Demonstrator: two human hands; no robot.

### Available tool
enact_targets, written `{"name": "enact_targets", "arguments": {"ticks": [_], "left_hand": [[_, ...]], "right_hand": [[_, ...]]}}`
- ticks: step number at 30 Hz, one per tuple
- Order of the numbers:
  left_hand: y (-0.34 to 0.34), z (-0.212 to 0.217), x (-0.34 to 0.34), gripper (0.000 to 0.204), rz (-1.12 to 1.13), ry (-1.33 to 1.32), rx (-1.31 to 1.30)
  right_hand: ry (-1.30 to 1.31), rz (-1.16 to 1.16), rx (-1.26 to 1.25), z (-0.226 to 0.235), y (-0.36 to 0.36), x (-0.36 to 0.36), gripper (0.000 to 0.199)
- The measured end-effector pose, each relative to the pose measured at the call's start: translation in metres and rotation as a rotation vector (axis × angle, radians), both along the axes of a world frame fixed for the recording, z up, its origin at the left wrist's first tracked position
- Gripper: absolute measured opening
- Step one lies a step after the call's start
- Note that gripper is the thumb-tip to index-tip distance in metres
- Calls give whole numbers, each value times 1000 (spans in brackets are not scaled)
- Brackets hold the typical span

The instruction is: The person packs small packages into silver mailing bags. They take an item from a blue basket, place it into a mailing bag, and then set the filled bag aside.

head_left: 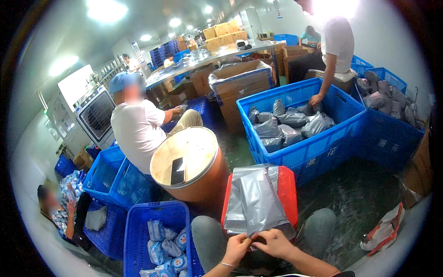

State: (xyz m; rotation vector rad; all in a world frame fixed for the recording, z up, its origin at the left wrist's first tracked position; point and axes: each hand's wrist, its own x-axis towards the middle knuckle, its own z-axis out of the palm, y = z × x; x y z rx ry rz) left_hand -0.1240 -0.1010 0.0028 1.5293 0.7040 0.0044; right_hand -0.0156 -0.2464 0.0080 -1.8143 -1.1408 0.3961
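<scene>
My left hand [237, 249] and my right hand [275, 244] are close together, fingers pinched at the near end of a silver-grey plastic mailing bag [263, 199]. The bag looks flat and lies slantwise over a stack of similar grey bags [236, 206]. The stack rests on a red stool or box top [288, 191] between my knees. My fingers cover the edge they grip, so whether the bag's mouth is parted cannot be seen. By my left knee, a blue crate [134, 237] holds several small blue-and-white packets [171, 248].
A round drum [203, 157] with a phone [177, 171] on top stands ahead. A large blue crate [295, 159] contains filled grey bags [293, 119]; a standing person's hand [315, 100] reaches into it. Another person [138, 120] sits ahead left. A torn sack [384, 231] lies right.
</scene>
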Motion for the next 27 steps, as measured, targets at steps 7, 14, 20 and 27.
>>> {"name": "enact_targets", "arguments": {"ticks": [7, 14, 20, 27], "left_hand": [[0, -6, -13, 20, 21, -37, -157], [2, -27, -12, 17, 18, -71, 164], [-7, 2, -16, 16, 25, -61, -124], [3, -15, -22, 16, 33, -89, -174]], "right_hand": [[80, 108, -168, -8, -2, 5, 28], [102, 285, -71, 10, -16, 6, 22], [555, -309, 159, 53, -142, 49, 15], [42, 66, 60, 26, -8, -5, 16]]}}
